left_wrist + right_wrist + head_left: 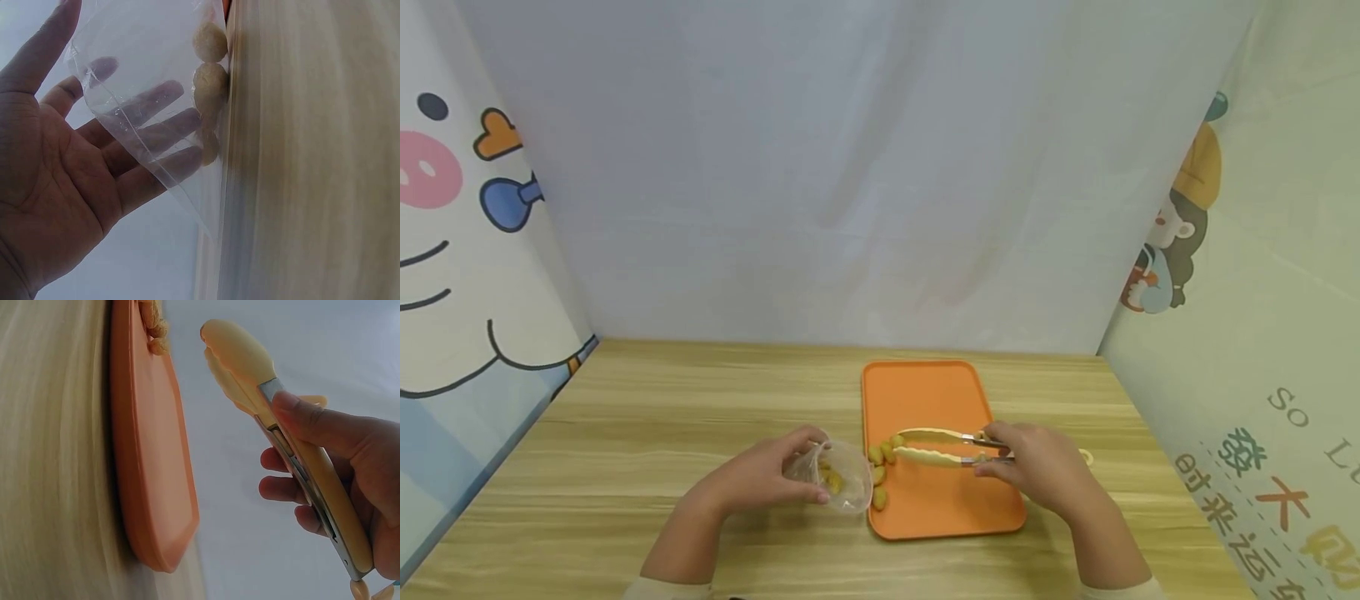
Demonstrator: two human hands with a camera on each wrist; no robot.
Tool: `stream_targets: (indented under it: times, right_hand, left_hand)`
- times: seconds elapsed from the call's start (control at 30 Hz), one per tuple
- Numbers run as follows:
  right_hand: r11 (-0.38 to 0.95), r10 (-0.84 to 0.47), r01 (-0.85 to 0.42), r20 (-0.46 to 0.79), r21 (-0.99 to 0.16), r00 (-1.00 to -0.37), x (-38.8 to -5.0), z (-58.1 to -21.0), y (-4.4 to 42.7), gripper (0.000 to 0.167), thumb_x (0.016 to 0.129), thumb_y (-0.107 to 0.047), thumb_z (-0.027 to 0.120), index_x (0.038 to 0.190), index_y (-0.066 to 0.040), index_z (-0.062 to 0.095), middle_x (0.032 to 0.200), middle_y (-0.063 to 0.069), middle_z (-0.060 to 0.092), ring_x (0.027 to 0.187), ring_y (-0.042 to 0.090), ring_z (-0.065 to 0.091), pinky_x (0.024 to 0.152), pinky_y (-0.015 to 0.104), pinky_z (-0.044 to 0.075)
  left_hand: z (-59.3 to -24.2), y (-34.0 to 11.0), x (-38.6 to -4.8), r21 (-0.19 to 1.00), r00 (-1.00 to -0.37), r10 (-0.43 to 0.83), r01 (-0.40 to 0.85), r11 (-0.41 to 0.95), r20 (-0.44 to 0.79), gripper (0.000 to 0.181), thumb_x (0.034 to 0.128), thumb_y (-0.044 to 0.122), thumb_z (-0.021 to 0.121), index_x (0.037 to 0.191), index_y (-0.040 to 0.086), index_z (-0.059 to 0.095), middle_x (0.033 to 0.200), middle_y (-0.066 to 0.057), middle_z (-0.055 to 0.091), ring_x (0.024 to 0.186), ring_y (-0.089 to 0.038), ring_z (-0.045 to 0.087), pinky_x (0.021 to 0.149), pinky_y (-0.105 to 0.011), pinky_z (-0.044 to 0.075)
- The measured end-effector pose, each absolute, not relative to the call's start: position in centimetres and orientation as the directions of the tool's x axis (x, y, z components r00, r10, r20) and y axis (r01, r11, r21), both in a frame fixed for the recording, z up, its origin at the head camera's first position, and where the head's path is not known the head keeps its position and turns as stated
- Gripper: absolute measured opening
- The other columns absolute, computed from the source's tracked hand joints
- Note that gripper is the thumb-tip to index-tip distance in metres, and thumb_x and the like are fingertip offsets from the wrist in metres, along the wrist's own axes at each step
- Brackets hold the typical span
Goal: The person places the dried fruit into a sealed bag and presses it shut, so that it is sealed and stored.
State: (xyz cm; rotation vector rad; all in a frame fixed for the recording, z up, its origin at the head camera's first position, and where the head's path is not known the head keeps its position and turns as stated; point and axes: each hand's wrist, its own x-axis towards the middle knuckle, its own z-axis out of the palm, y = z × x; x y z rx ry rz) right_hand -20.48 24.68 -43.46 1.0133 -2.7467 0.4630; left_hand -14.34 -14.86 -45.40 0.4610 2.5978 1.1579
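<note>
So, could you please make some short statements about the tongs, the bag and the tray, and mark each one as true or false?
1. The right hand holds the tongs. True.
2. The left hand holds a clear bag. True.
3. The bag is empty. False: some pieces of food are inside.
4. In the head view, food pieces lie along the tray's left edge. True.
5. The tray is blue. False: it is orange.
6. The tongs' tips are black. False: they are pale yellow.

Tray [925, 396] is plain orange, tongs [929, 457] pale yellow with silvery bits, nuggets [879, 498] golden-brown, bag [854, 468] pretty much see-through, tabletop [700, 392] a streaky yellowish-brown woodgrain.
</note>
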Motion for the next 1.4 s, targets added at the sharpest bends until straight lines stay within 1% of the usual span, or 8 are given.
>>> stream_targets:
  times: [0.17,0.4,0.6,0.73,0.9,1.1,1.23,1.4]
  right_hand:
    - [0.714,-0.603,-0.663,0.285,-0.225,-0.745,-20.2,-43.2,24.6,0.034,0.078,-0.043,0.077,0.101,-0.02,0.068,0.085,-0.01,0.072,0.071,0.005,0.065,0.056,0.02,0.046]
    - [0.713,-0.599,-0.665,0.3,-0.222,-0.742,-19.8,-42.8,24.4,0.037,0.078,-0.047,0.076,0.103,-0.021,0.069,0.087,-0.008,0.072,0.073,0.006,0.066,0.058,0.022,0.048]
    - [0.685,-0.619,-0.698,0.341,-0.207,-0.708,-19.7,-42.6,24.3,0.035,0.077,-0.048,0.076,0.101,-0.023,0.068,0.084,-0.011,0.071,0.071,0.003,0.064,0.057,0.02,0.047]
    - [0.67,-0.628,-0.714,0.359,-0.203,-0.691,-19.6,-42.5,24.2,0.035,0.078,-0.049,0.075,0.101,-0.023,0.067,0.083,-0.012,0.07,0.07,0.002,0.063,0.057,0.019,0.046]
    - [0.654,-0.636,-0.731,0.381,-0.194,-0.671,-19.3,-42.3,24.1,0.035,0.077,-0.046,0.077,0.1,-0.022,0.067,0.084,-0.01,0.071,0.071,0.002,0.063,0.058,0.019,0.048]
    - [0.644,-0.644,-0.743,0.396,-0.181,-0.655,-18.8,-42.0,23.7,0.037,0.074,-0.042,0.082,0.102,-0.021,0.069,0.087,-0.01,0.071,0.075,0.005,0.067,0.061,0.021,0.05]
    - [0.621,-0.655,-0.765,0.421,-0.172,-0.627,-18.6,-41.9,23.4,0.038,0.074,-0.042,0.082,0.102,-0.019,0.07,0.085,-0.01,0.071,0.073,0.008,0.067,0.06,0.021,0.05]
    - [0.59,-0.675,-0.793,0.448,-0.15,-0.587,-18.4,-41.8,23.0,0.038,0.072,-0.041,0.083,0.1,-0.02,0.068,0.083,-0.011,0.07,0.071,0.006,0.066,0.059,0.02,0.05]
  left_hand:
    - [-45.4,-14.8,-14.4,0.754,-0.916,0.387,0.177,0.632,-0.109,0.063,0.0783,0.052,0.078,0.13,0.027,0.051,0.124,-0.01,0.063,0.097,-0.017,0.061,0.087,-0.048,0.048]
    - [-45.4,-14.8,-14.3,0.757,-0.914,0.392,0.181,0.628,-0.107,0.064,0.0785,0.052,0.078,0.13,0.025,0.051,0.123,-0.009,0.064,0.096,-0.016,0.062,0.087,-0.047,0.048]
    - [-45.4,-14.8,-14.3,0.755,-0.915,0.392,0.188,0.628,-0.099,0.065,0.0783,0.053,0.077,0.13,0.024,0.052,0.123,-0.01,0.064,0.096,-0.017,0.062,0.086,-0.048,0.048]
    - [-45.5,-14.8,-14.3,0.757,-0.913,0.396,0.19,0.626,-0.098,0.064,0.0783,0.053,0.077,0.13,0.024,0.052,0.122,-0.008,0.065,0.095,-0.016,0.062,0.086,-0.046,0.048]
    - [-45.7,-14.8,-14.4,0.76,-0.912,0.4,0.196,0.62,-0.09,0.063,0.0783,0.053,0.077,0.129,0.025,0.052,0.122,-0.009,0.064,0.094,-0.015,0.062,0.086,-0.046,0.048]
    - [-45.8,-14.9,-14.4,0.763,-0.911,0.403,0.2,0.614,-0.085,0.063,0.0785,0.052,0.078,0.129,0.024,0.052,0.122,-0.01,0.064,0.095,-0.015,0.062,0.087,-0.047,0.048]
    - [-45.8,-14.9,-14.4,0.757,-0.913,0.399,0.2,0.622,-0.086,0.062,0.0785,0.053,0.077,0.128,0.026,0.052,0.12,-0.008,0.065,0.093,-0.014,0.062,0.085,-0.045,0.048]
    - [-45.7,-14.8,-14.5,0.752,-0.913,0.399,0.202,0.628,-0.087,0.061,0.0784,0.054,0.077,0.128,0.028,0.052,0.12,-0.008,0.065,0.091,-0.014,0.062,0.084,-0.043,0.048]
